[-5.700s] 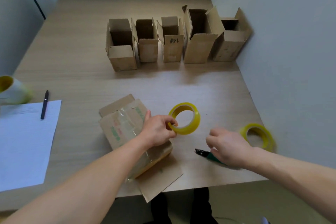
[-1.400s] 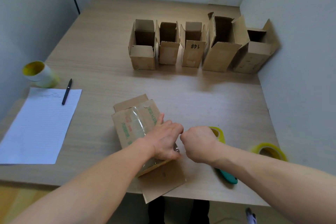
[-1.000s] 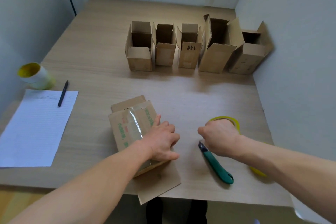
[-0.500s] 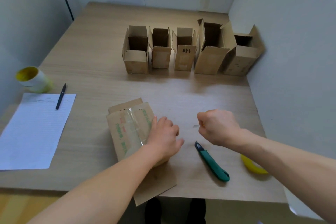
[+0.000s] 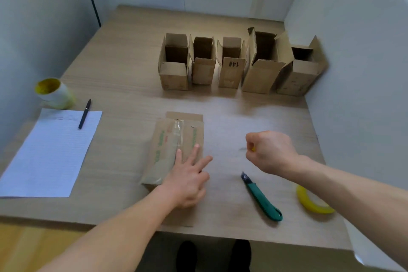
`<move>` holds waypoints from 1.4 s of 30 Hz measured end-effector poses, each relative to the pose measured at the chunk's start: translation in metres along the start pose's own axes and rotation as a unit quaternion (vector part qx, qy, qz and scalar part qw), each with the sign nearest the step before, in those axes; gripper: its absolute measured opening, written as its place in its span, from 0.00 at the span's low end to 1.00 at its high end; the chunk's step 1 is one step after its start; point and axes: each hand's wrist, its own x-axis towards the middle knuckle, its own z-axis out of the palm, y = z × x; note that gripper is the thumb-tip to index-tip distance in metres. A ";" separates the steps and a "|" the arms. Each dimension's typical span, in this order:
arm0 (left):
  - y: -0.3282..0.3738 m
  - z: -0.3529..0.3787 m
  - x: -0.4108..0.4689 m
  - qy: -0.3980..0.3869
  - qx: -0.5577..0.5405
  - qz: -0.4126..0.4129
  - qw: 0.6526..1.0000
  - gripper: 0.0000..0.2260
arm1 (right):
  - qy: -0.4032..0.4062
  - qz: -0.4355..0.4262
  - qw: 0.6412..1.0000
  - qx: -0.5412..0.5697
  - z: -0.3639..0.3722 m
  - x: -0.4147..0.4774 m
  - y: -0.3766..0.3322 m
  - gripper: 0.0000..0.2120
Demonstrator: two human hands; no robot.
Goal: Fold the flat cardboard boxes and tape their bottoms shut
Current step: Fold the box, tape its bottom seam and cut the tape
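Left hand (image 5: 187,180) lies flat, fingers spread, pressing down on the near end of the cardboard box (image 5: 176,150) at the front of the table (image 5: 123,68). The box rests upside down, a clear strip of tape (image 5: 176,137) running shiny along its bottom seam. Right hand (image 5: 268,150) hangs above the table to the right, balled into a fist; there's a speck of yellow at the fingertips, but I can't tell what it's pinching, if anything. My guess is the strip is being laid and smoothed.

To do this well, I'd say keep that flat palm firm so the flaps can't spring up, then rub along the seam from the middle outward so no bubbles stay under the film, and fold the loose ends over the edges.

The cardboard is matte brown, soft-cornered, with green print either side of the glossy tape. The cutter (image 5: 261,197) with its smooth green handle lies just right of the box, blade end pointing away. A yellow tape roll (image 5: 312,202), thin ring, sits flat near the right forearm. Five finished boxes (image 5: 238,64) stand open-topped in a row at the back. A sheet of lined paper (image 5: 50,152) and a pen (image 5: 84,113) lie at the left.
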 end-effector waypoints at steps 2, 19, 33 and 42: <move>-0.012 -0.007 -0.005 0.022 -0.032 -0.006 0.999 0.26 | -0.001 0.008 1.000 0.002 -0.003 0.001 0.001 0.03; -0.074 -0.021 -0.029 -0.068 -0.095 -0.164 0.979 0.45 | 0.015 0.003 1.000 -0.002 -0.022 0.032 -0.026 0.04; -0.015 -0.025 0.014 0.058 -0.169 -0.318 0.931 0.38 | -0.002 0.008 1.000 0.023 -0.013 0.037 -0.034 0.04; -0.074 -0.022 0.009 0.052 -0.094 -0.136 0.985 0.28 | -0.033 0.008 0.996 0.079 -0.017 0.039 -0.038 0.04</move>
